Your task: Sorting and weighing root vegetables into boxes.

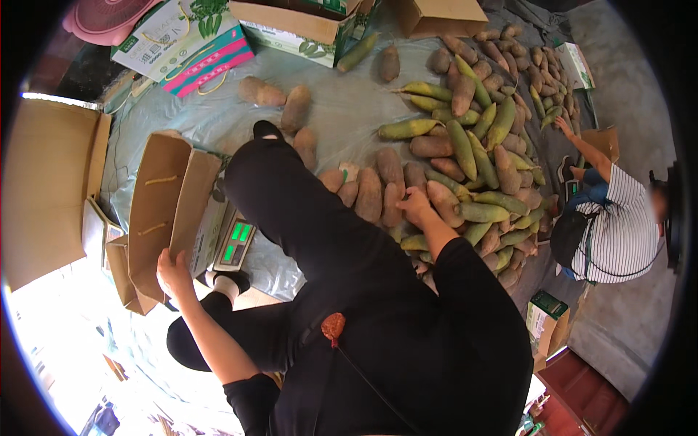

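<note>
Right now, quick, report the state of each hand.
Left hand: closed on the near edge of an open, long brown cardboard box.
Right hand: fingers at a brown, oblong root vegetable; whether closed on it cannot be told.

Green radishes (464,149) and reddish-brown tubers (368,195) right of centre, plain tan cardboard box (151,200) at left, green-lit scale display (236,241), white carton (163,45) with green leaves and pink-and-teal bands upper left, black clothing (392,320) lower centre, dark-striped white shirt (622,232) far right.
</note>
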The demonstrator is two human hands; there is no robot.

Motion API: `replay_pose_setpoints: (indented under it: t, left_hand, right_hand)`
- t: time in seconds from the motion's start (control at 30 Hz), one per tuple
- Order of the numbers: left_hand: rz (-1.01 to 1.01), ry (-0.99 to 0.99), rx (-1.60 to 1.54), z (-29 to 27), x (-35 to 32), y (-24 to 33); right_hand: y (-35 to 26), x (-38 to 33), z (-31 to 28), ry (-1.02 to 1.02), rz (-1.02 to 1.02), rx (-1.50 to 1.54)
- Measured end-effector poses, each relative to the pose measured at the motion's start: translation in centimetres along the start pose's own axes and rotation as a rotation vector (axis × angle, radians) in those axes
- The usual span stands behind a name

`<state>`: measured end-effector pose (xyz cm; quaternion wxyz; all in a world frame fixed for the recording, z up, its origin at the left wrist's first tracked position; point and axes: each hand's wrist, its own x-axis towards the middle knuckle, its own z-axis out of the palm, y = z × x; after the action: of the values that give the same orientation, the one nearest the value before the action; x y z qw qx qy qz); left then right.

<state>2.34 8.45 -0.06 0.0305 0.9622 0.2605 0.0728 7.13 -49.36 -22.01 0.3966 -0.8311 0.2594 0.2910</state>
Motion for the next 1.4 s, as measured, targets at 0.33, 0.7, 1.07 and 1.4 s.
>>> replay_pose_setpoints:
  t: [0.33, 0.7, 1.07, 1.4]
  left_hand:
    - [-0.128, -0.099, -0.061, -2.2, 0.0, 2.0]
    - [-0.191, -0.212, -0.057, -1.9, 0.2, 1.1]
    - [-0.1, -0.113, -0.046, -2.8, -0.9, 0.4]
    - [-0.09, -0.103, -0.016, -2.5, -1.0, 0.4]
  right_hand:
    - [-4.2, 0.5, 4.3, 0.189, 0.172, -0.314]
    - [-3.9, -1.5, 4.4, 0.183, -0.094, -0.39]
    - [-18.5, 0.9, -4.0, 0.084, -0.78, 0.183]
    - [-48.3, -16.6, -0.1, -0.253, -1.499, 0.239]
